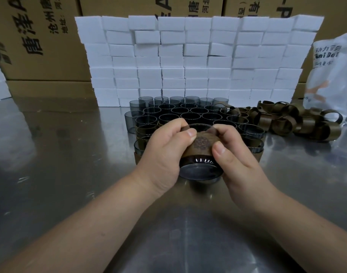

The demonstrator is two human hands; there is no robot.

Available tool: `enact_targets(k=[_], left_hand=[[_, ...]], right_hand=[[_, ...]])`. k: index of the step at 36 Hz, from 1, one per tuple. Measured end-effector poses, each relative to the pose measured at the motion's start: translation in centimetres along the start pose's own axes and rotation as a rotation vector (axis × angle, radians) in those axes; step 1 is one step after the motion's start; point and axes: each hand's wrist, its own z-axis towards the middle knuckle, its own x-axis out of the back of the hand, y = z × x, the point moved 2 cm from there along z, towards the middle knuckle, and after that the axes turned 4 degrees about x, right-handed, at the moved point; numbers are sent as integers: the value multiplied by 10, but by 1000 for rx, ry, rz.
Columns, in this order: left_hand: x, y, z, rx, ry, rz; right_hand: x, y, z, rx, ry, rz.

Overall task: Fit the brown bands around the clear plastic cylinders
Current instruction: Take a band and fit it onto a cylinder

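Note:
Both my hands hold one clear plastic cylinder [199,171] above the steel table, tilted with its base toward me. A brown band [201,147] with a round printed pattern is wrapped around its upper part. My left hand [164,152] grips the cylinder's left side, thumb on the band's top edge. My right hand [230,148] grips the right side, thumb pressing the band. Behind them stand several bare cylinders [188,113] in rows, and some banded cylinders [144,131] stand just left of my hands.
A heap of loose brown bands [298,120] lies on the table [70,174] to the right. A wall of stacked white boxes [198,60] stands behind the cylinders, with cardboard cartons [40,36] further back. A white printed bag [334,75] stands at the far right.

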Motion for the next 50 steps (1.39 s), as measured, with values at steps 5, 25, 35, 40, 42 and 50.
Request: enact_targets(k=[5,25,35,40,42,50], left_hand=[[-1,0,0,1,-2,-33],[8,-12,3,-248,189,119],[10,-13,2,-323,199,398],[8,-12,-1,-388,146,472],[9,-11,-1,-419,168,512],[7,-10,-2,-344,238,654]], right_hand=[[0,1,0,3,-4,15],[4,-17,5,137,173,-483],[0,-14,2,19,-8,-552],[0,-14,3,16,-46,-547],[0,-14,4,36,-28,-546],[8,-12,9,185,247,-644]])
